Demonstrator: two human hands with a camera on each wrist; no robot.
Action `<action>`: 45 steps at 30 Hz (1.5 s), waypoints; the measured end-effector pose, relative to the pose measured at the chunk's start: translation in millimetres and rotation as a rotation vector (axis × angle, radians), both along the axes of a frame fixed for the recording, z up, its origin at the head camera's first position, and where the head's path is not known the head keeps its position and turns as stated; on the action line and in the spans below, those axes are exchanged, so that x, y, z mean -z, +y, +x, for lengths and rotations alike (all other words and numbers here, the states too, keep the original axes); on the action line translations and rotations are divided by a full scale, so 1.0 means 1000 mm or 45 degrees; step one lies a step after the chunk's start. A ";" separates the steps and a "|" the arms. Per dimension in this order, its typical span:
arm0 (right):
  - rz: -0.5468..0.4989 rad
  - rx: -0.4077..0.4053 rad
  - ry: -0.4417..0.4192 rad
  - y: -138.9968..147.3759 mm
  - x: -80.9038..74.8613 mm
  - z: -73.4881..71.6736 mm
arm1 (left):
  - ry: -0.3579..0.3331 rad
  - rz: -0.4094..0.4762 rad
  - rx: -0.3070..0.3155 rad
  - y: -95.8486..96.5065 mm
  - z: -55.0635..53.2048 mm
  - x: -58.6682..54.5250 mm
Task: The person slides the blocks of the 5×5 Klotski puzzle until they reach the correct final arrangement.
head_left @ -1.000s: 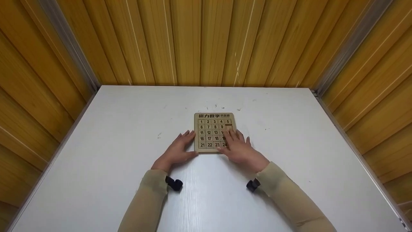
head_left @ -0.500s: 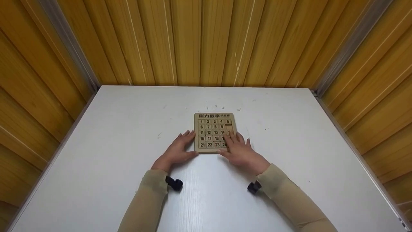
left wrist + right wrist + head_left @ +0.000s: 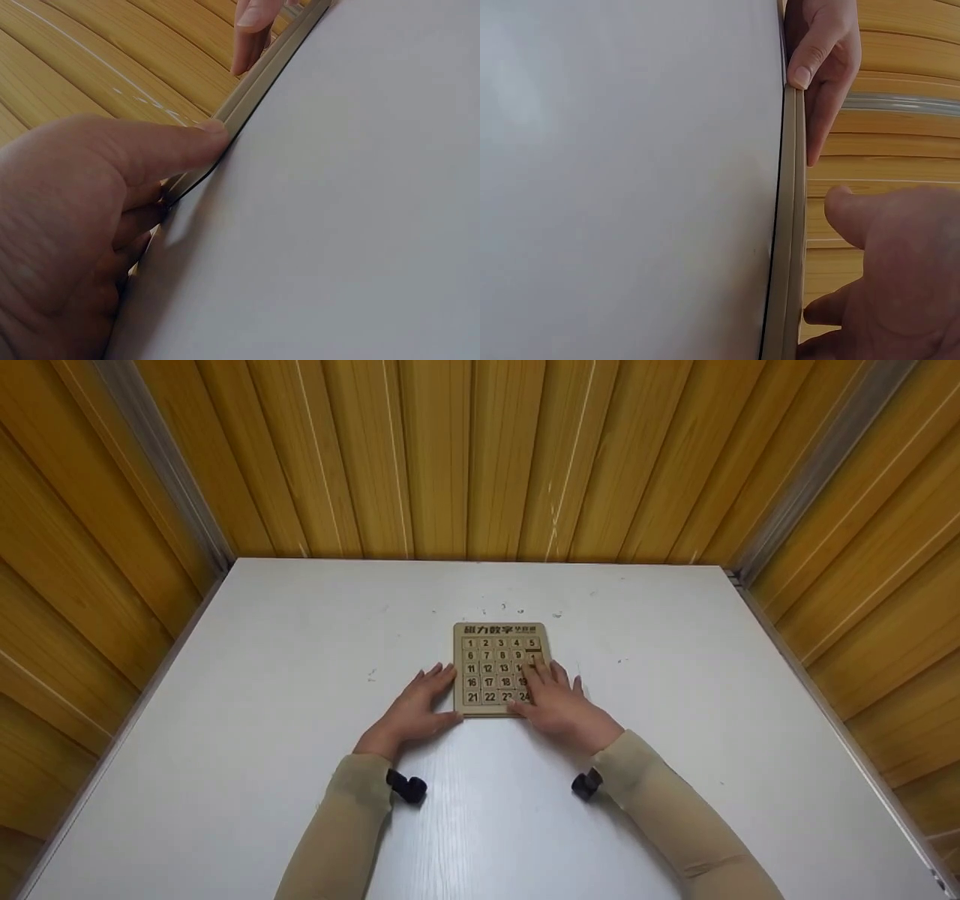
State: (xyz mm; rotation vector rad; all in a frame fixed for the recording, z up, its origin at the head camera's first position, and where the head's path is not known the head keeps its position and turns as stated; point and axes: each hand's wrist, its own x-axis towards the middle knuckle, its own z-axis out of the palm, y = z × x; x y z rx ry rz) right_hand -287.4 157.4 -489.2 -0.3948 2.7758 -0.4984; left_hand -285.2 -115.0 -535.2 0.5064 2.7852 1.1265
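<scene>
A flat wooden number slide puzzle (image 3: 487,710) lies on the white table, its printed heading along the far side and its numbered tiles in rows. My left hand (image 3: 412,709) holds the near left corner, thumb on the front edge and fingers along the left side. In the left wrist view that thumb (image 3: 191,142) presses against the puzzle's edge (image 3: 259,82). Over the right column my right hand (image 3: 562,709) spreads, fingertips on the tiles and covering several of them. A tile (image 3: 533,658) shows just ahead of those fingertips, below the 5, with a dark gap between.
The white table (image 3: 225,735) reaches out on all sides, with small dark marks (image 3: 520,611) beyond the puzzle. Wood-patterned panels (image 3: 435,457) stand behind and at both sides. Each sleeve cuff carries a small black camera (image 3: 409,787).
My right hand shifts slightly toward me, then forward again. The tile under its fingertips slides up toward the 5, into the slot that showed open half a second ago. My left hand stays put.
</scene>
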 end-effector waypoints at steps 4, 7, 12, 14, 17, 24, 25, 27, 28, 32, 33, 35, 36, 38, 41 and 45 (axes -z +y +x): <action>0.004 0.006 0.005 0.000 0.000 -0.004 | 0.001 0.016 0.004 0.000 0.001 -0.001; 0.008 0.003 0.020 0.001 0.000 -0.005 | 0.005 0.008 0.009 0.001 0.001 -0.002; 0.002 -0.006 0.028 0.002 0.001 0.000 | 0.005 -0.009 0.014 0.001 0.001 -0.002; 0.005 -0.015 0.021 0.002 0.001 0.005 | 0.003 -0.001 0.013 0.000 0.001 -0.002; 0.014 -0.030 0.009 0.003 -0.002 0.015 | -0.003 0.002 0.009 0.000 0.000 -0.001; 0.054 -0.058 0.007 0.006 -0.002 0.033 | 0.011 0.006 0.022 -0.002 -0.001 0.000; 0.055 -0.056 0.001 0.006 -0.002 0.035 | 0.015 0.007 0.027 -0.002 -0.001 0.000; 0.053 -0.054 -0.013 0.006 -0.001 0.038 | 0.027 0.011 0.037 -0.003 -0.001 0.000; 0.051 -0.052 -0.017 0.007 -0.001 0.039 | 0.028 0.010 0.040 -0.003 -0.001 0.000; 0.049 -0.049 -0.031 0.006 -0.001 0.040 | 0.030 0.017 0.046 -0.003 -0.001 0.000; 0.050 -0.047 -0.034 0.006 -0.001 0.040 | 0.032 0.021 0.047 -0.003 -0.001 0.000; 0.054 -0.050 -0.032 0.006 -0.002 0.040 | 0.034 0.019 0.050 -0.003 -0.001 0.000; 0.057 -0.051 -0.028 0.006 -0.002 0.040 | 0.034 0.020 0.050 -0.003 -0.001 0.000; 0.063 -0.053 -0.019 0.006 -0.002 0.039 | 0.036 0.019 0.048 -0.003 -0.001 0.000; 0.064 -0.057 -0.009 0.006 -0.001 0.037 | 0.034 0.018 0.042 -0.002 -0.001 0.000; 0.072 -0.058 -0.012 0.007 -0.001 0.033 | 0.018 0.014 0.033 -0.001 -0.001 0.000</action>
